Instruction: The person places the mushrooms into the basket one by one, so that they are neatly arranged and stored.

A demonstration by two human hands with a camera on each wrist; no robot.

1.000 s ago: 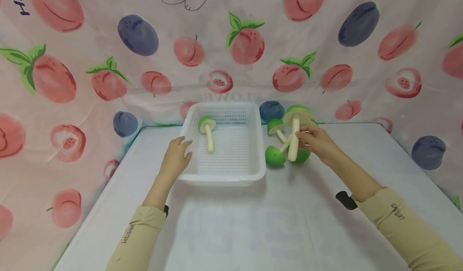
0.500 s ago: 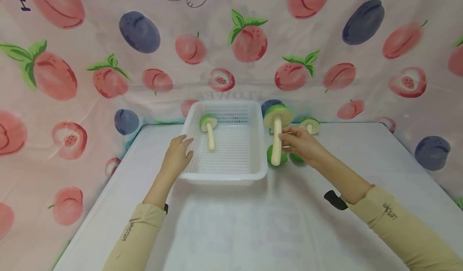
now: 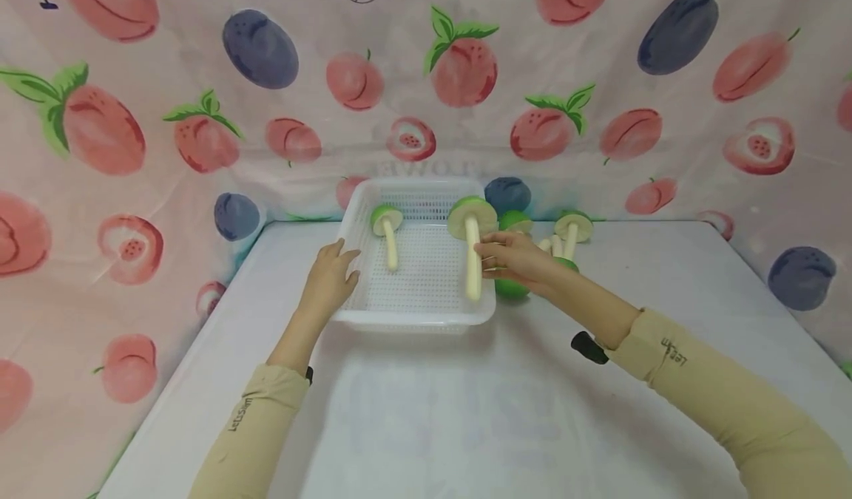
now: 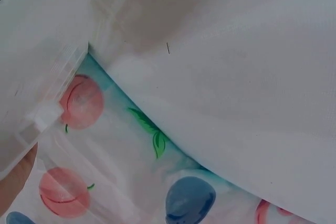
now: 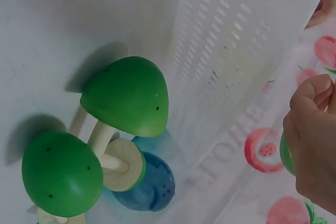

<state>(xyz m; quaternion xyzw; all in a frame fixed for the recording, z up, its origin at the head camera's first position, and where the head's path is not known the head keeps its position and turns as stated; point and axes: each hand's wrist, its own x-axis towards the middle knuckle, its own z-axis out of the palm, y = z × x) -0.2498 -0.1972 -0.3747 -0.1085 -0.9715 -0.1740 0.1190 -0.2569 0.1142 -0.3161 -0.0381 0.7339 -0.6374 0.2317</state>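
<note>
My right hand (image 3: 515, 259) pinches the pale stem of a toy mushroom (image 3: 472, 222) with a green cap. It holds the mushroom upright over the right side of a white perforated plastic basket (image 3: 406, 320). Another green-capped mushroom (image 3: 390, 244) lies inside the basket, toward its left. On the basket's left rim rests my left hand (image 3: 326, 281), its fingers loosely extended. The left wrist view catches only a fingertip (image 4: 18, 177) beside the rim. In the right wrist view, the right hand hides most of the held mushroom.
Several more toy mushrooms (image 5: 128, 95) lie in a pile just right of the basket, partly behind the right hand. The white-covered table (image 3: 426, 410) extends in front. A fruit-printed cloth (image 3: 373, 137) hangs behind the basket.
My right hand has carried the mushroom left, from above the pile to over the basket's right side. The left hand has stayed at the rim, and the head view has tilted slightly.
</note>
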